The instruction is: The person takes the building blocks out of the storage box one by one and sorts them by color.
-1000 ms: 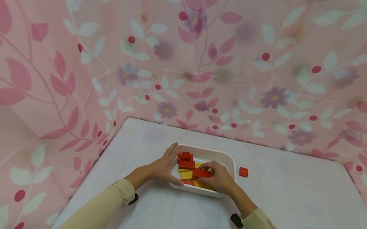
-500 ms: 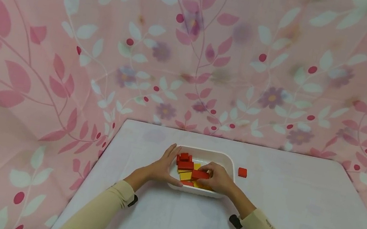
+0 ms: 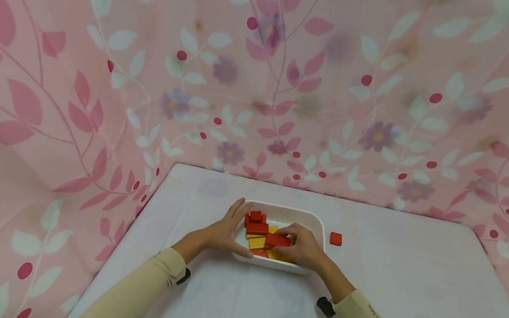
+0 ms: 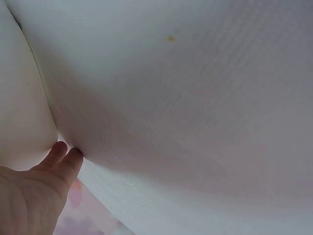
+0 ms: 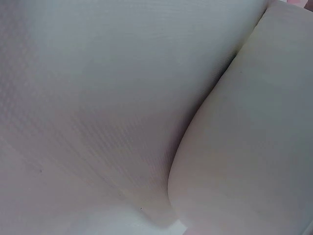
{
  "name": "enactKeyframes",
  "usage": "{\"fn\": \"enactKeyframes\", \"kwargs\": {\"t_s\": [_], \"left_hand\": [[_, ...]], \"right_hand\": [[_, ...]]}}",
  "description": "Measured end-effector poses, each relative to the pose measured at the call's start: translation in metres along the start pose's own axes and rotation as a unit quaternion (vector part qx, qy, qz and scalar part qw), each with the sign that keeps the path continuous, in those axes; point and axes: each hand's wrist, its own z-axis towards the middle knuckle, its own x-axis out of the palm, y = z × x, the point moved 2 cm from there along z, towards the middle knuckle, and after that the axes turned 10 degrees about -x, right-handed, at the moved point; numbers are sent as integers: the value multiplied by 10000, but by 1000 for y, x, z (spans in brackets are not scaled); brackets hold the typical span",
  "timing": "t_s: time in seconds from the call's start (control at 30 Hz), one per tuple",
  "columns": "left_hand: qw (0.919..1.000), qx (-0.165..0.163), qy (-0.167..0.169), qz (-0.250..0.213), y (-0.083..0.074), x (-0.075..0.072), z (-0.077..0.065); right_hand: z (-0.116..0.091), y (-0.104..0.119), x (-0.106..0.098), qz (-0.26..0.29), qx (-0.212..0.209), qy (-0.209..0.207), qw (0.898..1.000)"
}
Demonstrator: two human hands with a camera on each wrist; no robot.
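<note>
The long red block [image 3: 277, 241] sits inside the white tray [image 3: 300, 218], toward the near side, lying across or just above yellow blocks [image 3: 256, 243]. It looks light, stiff and hard to break, probably wood or plastic, though I cannot tell which; its flat faces may be a little smooth, so a hold across its narrow width seems surest. It is bright red, straight-edged and plain, longer than it is wide. The right hand [image 3: 304, 247] has its fingers pinching the block near its right end. More red blocks [image 3: 257, 229] are heaped at the tray's left end, beside the left hand [image 3: 222, 233], whose fingers and thumb are spread against the tray's side. Outside, a small red cube [image 3: 336, 239] rests on the tabletop [image 3: 415, 290], just right of the tray.
</note>
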Motion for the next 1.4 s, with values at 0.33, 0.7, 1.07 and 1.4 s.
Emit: {"fn": "enactKeyframes", "kwargs": {"t_s": [0.33,0.7,1.07,1.4], "left_hand": [[10000,29,31,-21,1,1,1],[10000,9,61,-18,-3,2,-2],[10000,63,-8,29,-2,1,0],[10000,-23,-7,65,-2,0,-3]], "right_hand": [[-1,2,-5,264,-146,-182,9994],[-3,5,-17,-31,-677,-266,9973],[-9,8,-34,42,-1050,-167,9943],[-16,4,-46,-144,-908,-236,9955]]}}
